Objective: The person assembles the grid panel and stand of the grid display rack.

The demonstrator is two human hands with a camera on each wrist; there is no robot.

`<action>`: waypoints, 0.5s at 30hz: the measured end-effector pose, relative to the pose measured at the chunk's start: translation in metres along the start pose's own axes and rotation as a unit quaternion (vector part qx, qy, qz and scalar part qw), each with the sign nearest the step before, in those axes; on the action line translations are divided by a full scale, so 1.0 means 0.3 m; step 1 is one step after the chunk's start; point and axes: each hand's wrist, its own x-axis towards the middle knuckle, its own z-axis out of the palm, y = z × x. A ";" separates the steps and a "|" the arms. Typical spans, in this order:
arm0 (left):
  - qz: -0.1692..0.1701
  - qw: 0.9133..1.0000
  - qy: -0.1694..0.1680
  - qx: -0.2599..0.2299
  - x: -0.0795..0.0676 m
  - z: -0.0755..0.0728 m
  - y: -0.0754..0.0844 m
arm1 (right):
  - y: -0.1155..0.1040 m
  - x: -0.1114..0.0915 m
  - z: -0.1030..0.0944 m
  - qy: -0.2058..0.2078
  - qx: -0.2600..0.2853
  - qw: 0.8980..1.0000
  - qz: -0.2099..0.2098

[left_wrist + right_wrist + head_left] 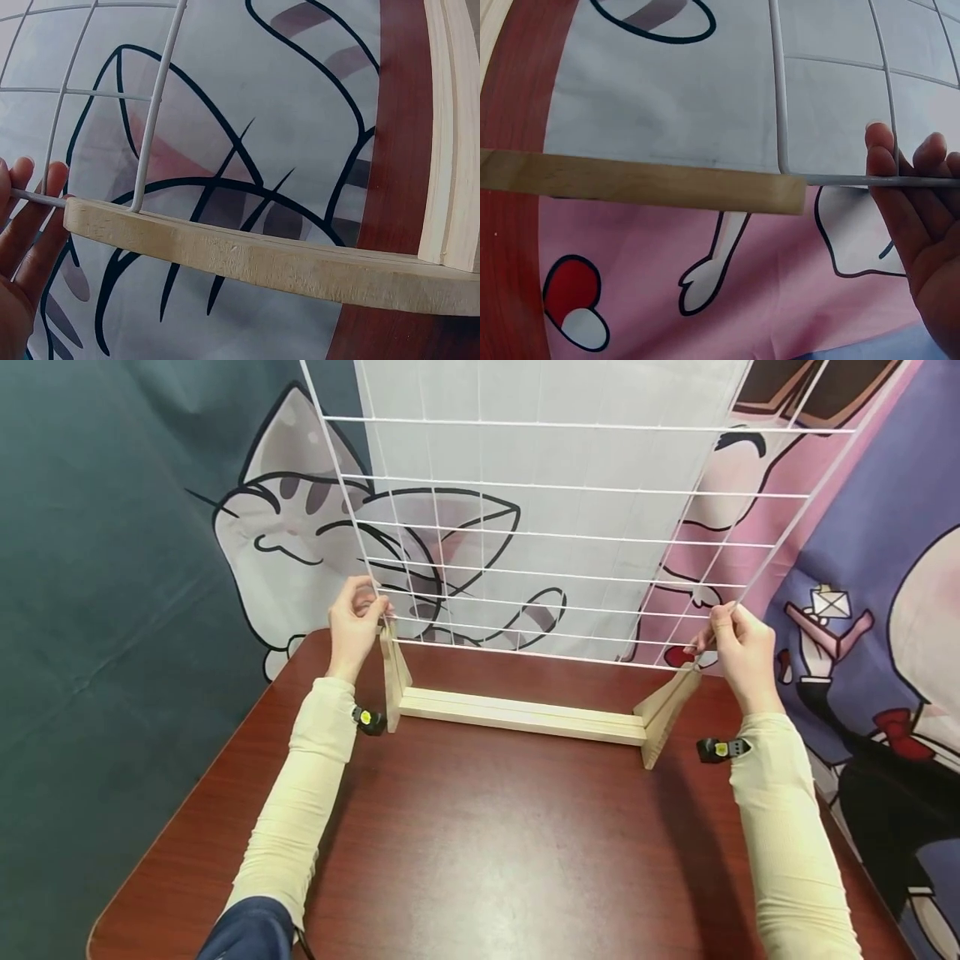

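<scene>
A white wire grid panel point(585, 425) stands tilted over a pale wooden stand point(525, 714) with two side pieces and a crossbar. My left hand point(356, 627) pinches the panel's left side rod just above its lower corner. On the opposite side my right hand point(742, 652) pinches the right rod at a similar height. In the left wrist view the panel's lower rod meets the tip of the left wooden side piece point(225, 244). The right wrist view shows the panel's corner right at the end of the right side piece point(667, 184).
The stand rests near the back of a reddish-brown table point(480, 843) with rounded corners. Behind it hangs a cloth backdrop point(112, 527) with cartoon figures, close to the table's back edge. Small cameras point(369, 720) are strapped to both wrists.
</scene>
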 end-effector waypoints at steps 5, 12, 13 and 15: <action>-0.006 1.000 -0.002 0.009 -0.004 0.001 -0.006 | -0.009 -0.001 -0.003 -0.022 0.009 1.000 0.003; 0.005 1.000 -0.011 0.014 -0.012 0.010 -0.014 | 0.062 0.003 -0.016 -0.028 -0.009 1.000 -0.009; 0.006 1.000 -0.012 0.020 -0.015 0.011 -0.016 | 0.078 0.003 -0.017 -0.029 -0.017 0.999 -0.013; 0.008 0.999 -0.013 0.039 -0.021 0.013 -0.017 | 0.104 0.003 -0.019 -0.032 -0.038 0.999 -0.021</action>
